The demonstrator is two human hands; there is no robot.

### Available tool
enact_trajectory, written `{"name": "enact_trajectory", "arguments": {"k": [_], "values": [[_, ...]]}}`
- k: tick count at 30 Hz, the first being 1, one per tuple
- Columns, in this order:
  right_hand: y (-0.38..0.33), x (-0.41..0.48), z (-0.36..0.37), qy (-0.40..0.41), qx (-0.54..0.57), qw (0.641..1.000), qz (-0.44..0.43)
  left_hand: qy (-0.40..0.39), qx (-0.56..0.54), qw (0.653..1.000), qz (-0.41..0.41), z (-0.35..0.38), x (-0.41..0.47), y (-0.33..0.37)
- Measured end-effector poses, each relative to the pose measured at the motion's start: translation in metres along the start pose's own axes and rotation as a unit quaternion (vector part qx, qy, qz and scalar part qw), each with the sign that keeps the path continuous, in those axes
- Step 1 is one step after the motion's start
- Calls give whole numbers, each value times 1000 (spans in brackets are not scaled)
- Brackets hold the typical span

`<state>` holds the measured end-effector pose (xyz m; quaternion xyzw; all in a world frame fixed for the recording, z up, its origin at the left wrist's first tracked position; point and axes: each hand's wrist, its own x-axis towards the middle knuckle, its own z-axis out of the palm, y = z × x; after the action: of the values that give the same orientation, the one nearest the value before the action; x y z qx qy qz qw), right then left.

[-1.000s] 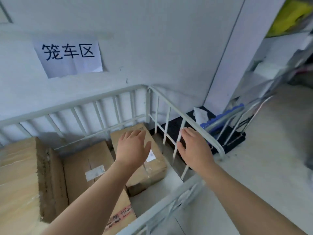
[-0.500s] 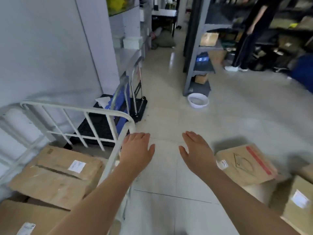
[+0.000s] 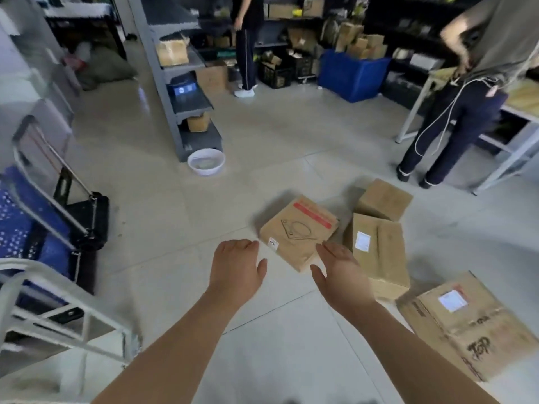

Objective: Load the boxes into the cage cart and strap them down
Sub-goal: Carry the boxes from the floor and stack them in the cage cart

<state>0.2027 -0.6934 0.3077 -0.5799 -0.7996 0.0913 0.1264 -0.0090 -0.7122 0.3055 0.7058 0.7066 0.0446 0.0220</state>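
Observation:
Several cardboard boxes lie on the pale floor ahead and to my right. The nearest is a flat box with a red stripe (image 3: pixel 299 231). Beside it stand a taller box with a white label (image 3: pixel 379 252), a small box (image 3: pixel 384 199) behind that, and a large box marked "TOP" (image 3: pixel 463 325) at the right. My left hand (image 3: pixel 234 268) and my right hand (image 3: pixel 341 271) are stretched out, empty, fingers apart, just short of the striped box. A corner of the white cage cart (image 3: pixel 62 287) shows at the lower left.
A folded black and blue hand trolley (image 3: pixel 58 217) stands left of the cart. A white basin (image 3: pixel 206 161) sits at the foot of grey shelving (image 3: pixel 180 91). One person (image 3: pixel 246 45) stands by the shelves, another (image 3: pixel 463 91) at a table on the right.
My view has swung right, away from the cage cart and its loaded boxes, to the boxes on the floor. Both empty hands came along and now reach toward the striped box.

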Motion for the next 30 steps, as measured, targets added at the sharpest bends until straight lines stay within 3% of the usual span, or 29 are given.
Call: {"name": "enact_trajectory", "arguments": {"k": [10,23,30], "values": [[183,10,-25,24,-17,989,142,-9,-39,992,118,42,111,149],[318,89,-18,16,6,952,307,-63,-19,966,248,104,288,253],[403,133,11,6,13,927,375,-109,-23,956,272,160,371,309]]}}
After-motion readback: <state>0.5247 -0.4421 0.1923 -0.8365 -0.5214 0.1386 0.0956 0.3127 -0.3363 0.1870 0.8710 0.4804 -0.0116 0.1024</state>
